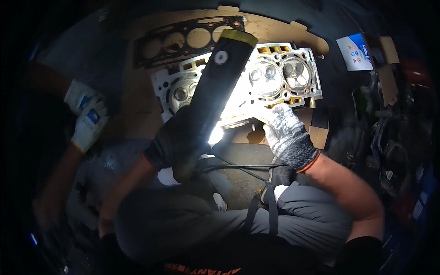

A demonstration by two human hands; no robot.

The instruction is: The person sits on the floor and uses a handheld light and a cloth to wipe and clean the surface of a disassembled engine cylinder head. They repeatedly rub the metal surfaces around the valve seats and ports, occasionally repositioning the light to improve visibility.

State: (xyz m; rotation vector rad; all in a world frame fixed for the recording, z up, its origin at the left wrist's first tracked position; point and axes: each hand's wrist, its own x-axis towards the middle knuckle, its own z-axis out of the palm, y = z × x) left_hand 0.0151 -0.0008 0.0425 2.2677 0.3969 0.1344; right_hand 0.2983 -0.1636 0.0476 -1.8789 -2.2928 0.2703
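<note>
A metal engine cylinder head [245, 98] lies in front of me with its round combustion chambers and valves facing up. My left hand [176, 140], in a dark glove with an orange cuff, is wrapped round a long black work light [219, 73] with a yellow-green end. The light slants across the head, covers part of its middle and throws a strong glare there. My right hand [288, 135], in a grey and white knit glove, is at the head's near edge with its fingers curled together. What they grip, if anything, is hidden by fingers and glare.
A dark head gasket [187, 39] lies behind the head on a cardboard sheet [275, 30]. At left are another person's gloved hands [89, 117]. A blue and white box [355, 52] stands at the far right, above dark parts. A black cable [243, 166] crosses the floor before my legs.
</note>
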